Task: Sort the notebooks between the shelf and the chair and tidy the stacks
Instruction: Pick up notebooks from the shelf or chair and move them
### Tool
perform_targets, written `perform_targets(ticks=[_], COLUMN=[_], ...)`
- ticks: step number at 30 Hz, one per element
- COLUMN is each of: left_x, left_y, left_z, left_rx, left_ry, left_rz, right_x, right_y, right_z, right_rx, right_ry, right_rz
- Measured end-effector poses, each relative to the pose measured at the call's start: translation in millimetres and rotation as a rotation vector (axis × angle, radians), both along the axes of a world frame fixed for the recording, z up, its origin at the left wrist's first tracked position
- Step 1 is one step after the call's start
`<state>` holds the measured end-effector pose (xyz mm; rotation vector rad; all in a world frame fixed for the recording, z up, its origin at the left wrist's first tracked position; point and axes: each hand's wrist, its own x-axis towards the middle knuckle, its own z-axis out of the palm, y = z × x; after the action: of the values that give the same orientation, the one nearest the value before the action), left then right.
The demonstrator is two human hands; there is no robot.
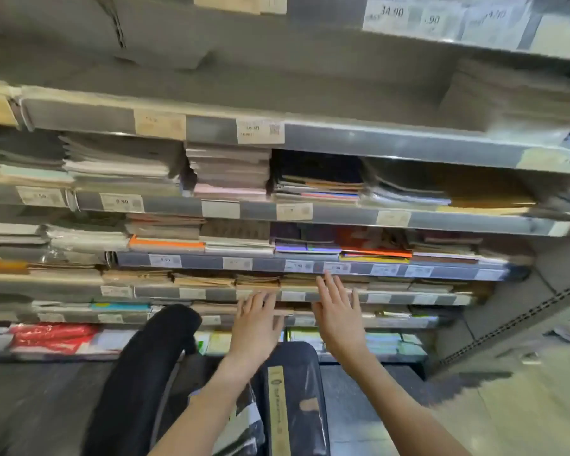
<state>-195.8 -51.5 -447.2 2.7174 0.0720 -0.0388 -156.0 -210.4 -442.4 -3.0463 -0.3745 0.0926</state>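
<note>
Grey metal shop shelving (359,141) with paper price tags fills the view, its tiers packed with flat stacks of notebooks (231,172). Both hands reach toward a low tier of brown-covered notebooks (257,280): the left hand (255,324) and the right hand (338,315) are spread, fingers straight, holding nothing, at the shelf edge. Below them, a black chair (152,366) carries dark plastic-wrapped notebooks (290,399) on its seat.

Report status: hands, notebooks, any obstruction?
Left hand and right hand open, empty, reaching at the shelf. Notebooks stacked on chair below. Nothing blocking.
</note>
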Motion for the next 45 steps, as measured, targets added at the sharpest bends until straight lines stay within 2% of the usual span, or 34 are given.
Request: perform_targets(ticks=[5, 12, 20, 23, 27, 32, 35, 37, 42, 45], left_x=[-43.8, -89.1, -122.5, -130.4, -136.9, -148.3, -149.1, -150.3, -138.3, -134.4], left_y=[-11.4, -28.4, -72.6, -85.1, -95.5, -98.7, -97.5, -97.4, -93.7, -87.8], left_z=[-94.7, -187.7, -258.8, -285.8, -294.6, -324.0, -331.3, -338.0, -345.8, -355.1], left_rx=[0.012, -0.073, -0.009, 0.105, 0.086, 0.027, -0.012, -0.029, -0.248, -0.321], left_ry=[0.244, 0.409, 0.426, 0.394, 0.328, 0.483, 0.667, 0.667, 0.634, 0.674], left_rz=[-0.022, 0.027, -0.071, -0.079, -0.064, 0.102, 0.218, 0.270, 0.427, 0.468], right_x=[-30.0, -58.6, -73.8, -70.9, -64.3, -51.0, -43.5, -40.4, -35.5, -33.5], right_y=[-16.1, -45.2, -58.6, -64.4, -66.3, -69.2, -69.2, -68.6, -66.3, -63.7], right_z=[-96.3, -195.9, -281.4, -310.2, -321.2, -339.4, -343.5, -346.6, -349.4, -352.8], right_rx=[0.031, -0.028, -0.029, -0.003, 0.044, 0.119, 0.141, 0.147, 0.205, 0.279], right_ry=[0.187, 0.337, 0.470, 0.517, 0.533, 0.559, 0.571, 0.590, 0.641, 0.695], right_rz=[-0.051, -0.027, -0.049, -0.050, -0.070, -0.099, -0.100, -0.098, -0.141, -0.160])
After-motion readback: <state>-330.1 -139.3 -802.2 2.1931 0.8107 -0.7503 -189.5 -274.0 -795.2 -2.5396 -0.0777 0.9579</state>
